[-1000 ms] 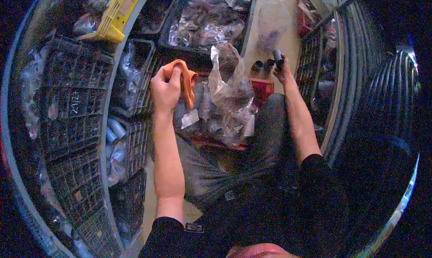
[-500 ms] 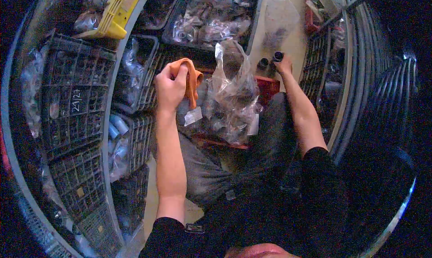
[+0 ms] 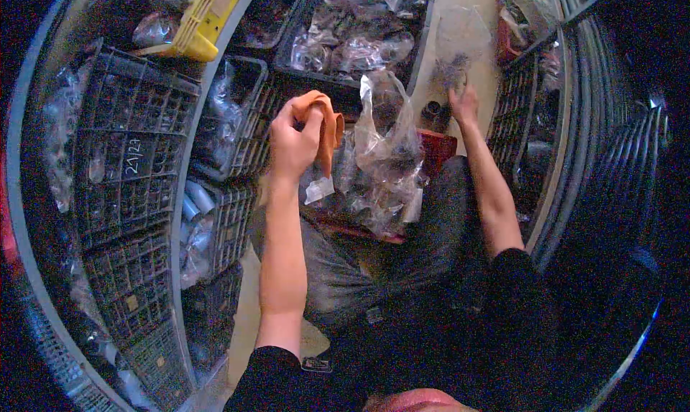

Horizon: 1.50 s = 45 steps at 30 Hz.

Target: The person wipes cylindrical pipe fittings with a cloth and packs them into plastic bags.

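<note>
My left hand (image 3: 295, 135) grips an orange cloth (image 3: 327, 135) that hangs down over the left side of a red crate (image 3: 437, 147). Clear plastic bags (image 3: 388, 150) are heaped in that crate, with a white label (image 3: 319, 189) beneath the cloth. Beyond the crate's right corner, my right hand (image 3: 463, 104) reaches out over the floor, its fingers apart and nothing seen in them. Just left of it stands a dark round pipe piece (image 3: 432, 110). A clear bag with dark contents (image 3: 453, 67) lies past my fingertips.
Black crates (image 3: 136, 153) are stacked along the left, one marked 21/27, with a yellow bin (image 3: 208, 20) above. Blue pipe pieces (image 3: 198, 200) lie in a lower crate. A black crate of bagged parts (image 3: 352, 35) is ahead. More crates (image 3: 514, 114) and long dark bars (image 3: 604, 125) line the right.
My right hand has let go of the dark pipe piece and moved a little forward, its fingers now apart. My left hand still grips the orange cloth. The view has shifted slightly.
</note>
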{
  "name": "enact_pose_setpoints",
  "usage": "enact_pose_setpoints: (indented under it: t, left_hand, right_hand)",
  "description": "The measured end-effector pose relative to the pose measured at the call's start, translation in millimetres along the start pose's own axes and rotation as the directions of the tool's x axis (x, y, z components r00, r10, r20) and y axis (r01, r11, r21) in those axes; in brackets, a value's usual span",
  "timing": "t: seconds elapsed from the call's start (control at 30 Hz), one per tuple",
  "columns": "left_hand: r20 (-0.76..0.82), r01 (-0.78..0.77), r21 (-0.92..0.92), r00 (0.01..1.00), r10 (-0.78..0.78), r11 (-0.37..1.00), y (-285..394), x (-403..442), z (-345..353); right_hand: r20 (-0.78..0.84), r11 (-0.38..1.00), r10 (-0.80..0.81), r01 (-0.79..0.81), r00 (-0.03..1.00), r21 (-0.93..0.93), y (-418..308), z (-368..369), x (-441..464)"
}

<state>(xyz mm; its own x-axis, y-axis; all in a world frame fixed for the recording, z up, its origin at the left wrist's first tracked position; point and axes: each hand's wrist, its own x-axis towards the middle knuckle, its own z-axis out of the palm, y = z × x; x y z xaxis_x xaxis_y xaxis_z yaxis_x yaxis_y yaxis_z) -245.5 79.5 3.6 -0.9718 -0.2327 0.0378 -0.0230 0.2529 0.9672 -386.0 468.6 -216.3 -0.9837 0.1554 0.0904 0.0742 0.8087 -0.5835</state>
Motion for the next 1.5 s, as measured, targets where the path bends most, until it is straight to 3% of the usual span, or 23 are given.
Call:
enact_pose_setpoints:
  t: [0.03, 0.1, 0.17, 0.23, 0.3, 0.4, 0.6, 0.67, 0.7, 0.77, 0.8, 0.83, 0.9, 0.93, 1.03, 1.1, 1.13, 1.17, 1.23, 1.3, 1.37, 1.43, 1.5]
  left_hand:
    - [-0.019, -0.037, -0.037, 0.999, 0.037, 0.999, 1, 1, 2]
    - [-0.001, -0.116, 0.075, 0.993, 0.117, 0.99, 4, 2, 1]
    - [0.068, -0.103, 0.021, 0.993, 0.101, 0.994, -1, 6, 5]
    - [0.007, -0.065, -0.024, 0.998, 0.065, 0.998, -8, 11, 10]
    - [0.013, -0.146, 0.067, 0.989, 0.145, 0.987, -12, 19, 6]
    - [0.006, -0.118, 0.035, 0.993, 0.118, 0.992, -30, 28, 0]
    - [-0.038, -0.109, -0.002, 0.993, 0.109, 0.994, -16, 15, -26]
    - [-0.029, -0.117, 0.029, 0.993, 0.118, 0.993, -13, 12, -37]
    - [-0.091, -0.136, 0.016, 0.986, 0.137, 0.991, -7, 9, -38]
    - [-0.154, -0.16, -0.002, 0.975, 0.158, 0.987, -9, 7, -42]
    - [-0.129, -0.12, -0.193, 0.987, 0.096, 0.974, -12, 9, -45]
    - [-0.112, -0.132, -0.304, 0.988, 0.102, 0.944, -8, 12, -42]
    - [-0.076, -0.138, -0.514, 0.99, 0.115, 0.846, 5, 18, -37]
    - [-0.043, -0.147, -0.414, 0.989, 0.141, 0.898, 13, 17, -34]
    - [0.062, -0.18, -0.069, 0.981, 0.184, 0.981, 49, -6, -28]
    - [0.133, -0.173, 0.18, 0.98, 0.151, 0.968, 59, -24, -25]
    - [0.112, -0.36, 0.004, 0.927, 0.357, 0.933, 44, -25, -19]
    - [0.113, -0.359, 0.005, 0.927, 0.357, 0.933, 48, -26, -20]
    - [0.148, -0.255, -0.004, 0.956, 0.253, 0.967, 61, -29, -23]
    - [0.1, -0.31, -0.127, 0.941, 0.323, 0.942, 33, -22, -23]
    - [0.039, -0.351, -0.239, 0.928, 0.37, 0.905, 23, -18, -29]
    - [-0.103, -0.331, -0.179, 0.943, 0.317, 0.926, 19, -20, -37]
    - [-0.096, -0.271, -0.247, 0.962, 0.254, 0.93, 12, -15, -42]
  right_hand:
    - [-0.206, 0.982, -0.051, 0.087, 0.977, 0.169, -42, -24, 2]
    - [-0.078, 0.808, -0.209, 0.217, 0.975, 0.548, -115, -65, -25]
    - [0.168, 0.758, -0.458, 0.285, 0.873, 0.586, -187, -104, -60]
    - [0.588, 0.835, -0.533, 0.487, 0.608, 0.254, -214, -93, -60]
    - [0.661, 0.753, -0.488, 0.658, 0.57, -0.011, -220, -62, -62]
    - [0.75, 0.777, -0.309, 0.61, 0.585, -0.156, -205, -10, -57]
    - [0.821, 0.644, -0.256, 0.724, 0.51, -0.249, -208, -2, -55]
    - [0.78, 0.646, -0.331, 0.73, 0.531, -0.223, -212, -38, -47]
    - [0.638, 0.689, -0.503, 0.716, 0.583, -0.112, -198, -52, -38]
    - [0.639, 0.805, -0.353, 0.57, 0.683, -0.165, -239, -127, -46]
    - [0.572, 0.829, -0.466, 0.558, 0.675, 0.017, -234, -145, -46]
    - [0.568, 0.823, -0.472, 0.569, 0.674, 0.008, -234, -164, -50]
    - [0.177, 0.833, -0.502, 0.418, 0.847, 0.362, -239, -198, -68]
    - [0.242, 0.822, -0.287, 0.109, 0.927, 0.558, -240, -201, -77]
    - [0.091, 0.828, -0.434, 0.357, 0.897, 0.432, -220, -181, -93]
    - [0.082, 0.865, -0.341, 0.278, 0.937, 0.419, -227, -147, -105]
    - [0.136, 0.894, -0.318, 0.249, 0.938, 0.373, -229, -132, -110]
    - [0.183, 0.919, -0.294, 0.225, 0.938, 0.325, -225, -116, -110]
    - [0.138, 0.808, -0.412, 0.291, 0.901, 0.512, -188, -51, -105]
    - [0.279, 0.886, -0.416, 0.316, 0.866, 0.339, -171, -16, -114]
    - [0.023, 0.841, -0.499, 0.477, 0.867, 0.254, -174, 2, -142]
    - [-0.014, 0.844, -0.477, 0.463, 0.879, 0.273, -172, 10, -171]
    - [-0.301, 0.853, -0.455, 0.507, 0.838, 0.121, -195, -16, -188]
